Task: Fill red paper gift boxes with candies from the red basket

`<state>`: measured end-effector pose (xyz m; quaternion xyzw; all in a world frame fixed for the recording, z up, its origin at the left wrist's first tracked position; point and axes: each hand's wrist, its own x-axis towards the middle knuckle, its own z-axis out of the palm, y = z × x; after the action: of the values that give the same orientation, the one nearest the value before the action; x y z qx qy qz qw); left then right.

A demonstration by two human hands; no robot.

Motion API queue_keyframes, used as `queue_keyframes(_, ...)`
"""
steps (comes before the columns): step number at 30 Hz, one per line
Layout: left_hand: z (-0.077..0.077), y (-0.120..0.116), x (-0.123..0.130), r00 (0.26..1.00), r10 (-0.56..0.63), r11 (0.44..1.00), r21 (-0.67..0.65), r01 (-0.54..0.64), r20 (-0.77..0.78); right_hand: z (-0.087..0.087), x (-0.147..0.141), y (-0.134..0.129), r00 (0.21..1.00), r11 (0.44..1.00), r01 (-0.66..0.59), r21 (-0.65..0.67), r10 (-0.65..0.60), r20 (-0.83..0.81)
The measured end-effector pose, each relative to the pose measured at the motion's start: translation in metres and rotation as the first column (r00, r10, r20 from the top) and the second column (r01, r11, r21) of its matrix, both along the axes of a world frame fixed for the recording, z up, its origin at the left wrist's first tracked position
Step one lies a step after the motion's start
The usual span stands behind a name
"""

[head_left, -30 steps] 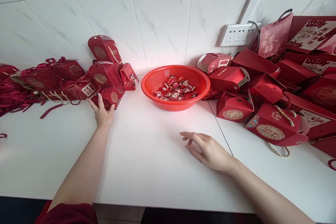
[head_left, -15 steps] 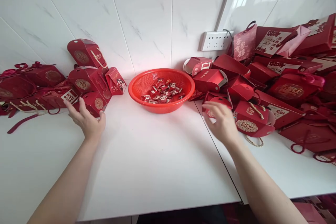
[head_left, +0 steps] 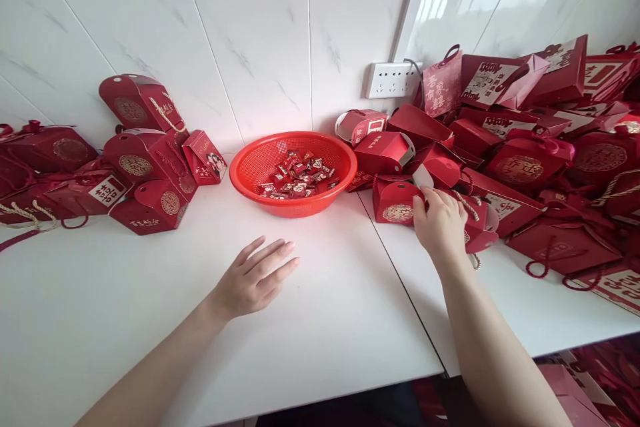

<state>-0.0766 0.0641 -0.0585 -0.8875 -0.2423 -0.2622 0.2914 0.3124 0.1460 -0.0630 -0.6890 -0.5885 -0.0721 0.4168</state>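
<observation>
My right hand (head_left: 441, 219) is closed, with thumb and fingers pinching a pale flap (head_left: 423, 175) of a small red gift box (head_left: 387, 197). This box bears a round gold emblem and stands at the near edge of the right-hand pile. Behind my wrist, another red box with a cream rope handle (head_left: 483, 230) is partly hidden. My left hand (head_left: 256, 280) is over the white table, fingers stretched out, holding nothing. Beyond it sits a red plastic basket (head_left: 294, 207) containing several small red-wrapped candies (head_left: 300, 179).
Red gift boxes (head_left: 150, 207) are stacked on the left by the tiled wall (head_left: 250, 40). A large heap of red boxes and bags (head_left: 520, 163) covers the right side. A power socket (head_left: 393, 80) is on the wall. A dark seam crosses the white table (head_left: 325, 347).
My left hand has left the stacked boxes on the left and moved right, toward the table's middle. My right hand has closed on the small box's flap. The view has shifted slightly right.
</observation>
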Motion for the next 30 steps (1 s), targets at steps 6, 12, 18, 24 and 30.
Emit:
queue_keyframes(6, 0.005, -0.004, 0.002, 0.995, 0.017, 0.999, -0.038, -0.014, 0.1, 0.028, -0.022, -0.032, 0.87, 0.931, -0.252, 0.266, 0.338, -0.359)
queue_keyframes(12, 0.004, -0.006, 0.005, 0.987, -0.037, 0.982, -0.18, 0.065, 0.155, 0.022, -0.07, -0.059, 0.607, 0.658, -0.744, 0.112, 0.737, -0.297)
queue_keyframes(18, 0.007, -0.011, 0.01, 0.982, -0.049, 0.962, -0.256, 0.096, 0.182, 0.016, -0.093, -0.077, 0.467, 0.463, -0.884, -0.062, 0.878, -0.102)
queue_keyframes(24, 0.012, -0.016, 0.016, 0.994, -0.031, 0.978, -0.2, 0.052, 0.108, 0.017, -0.095, -0.078, 0.404, 0.381, -0.914, -0.137, 0.883, -0.237)
queue_keyframes(30, 0.007, -0.012, 0.011, 0.976, 0.091, 0.925, -0.381, -0.01, 0.196, 0.012, -0.091, -0.072, 0.342, 0.355, -0.935, -0.015, 0.889, -0.306)
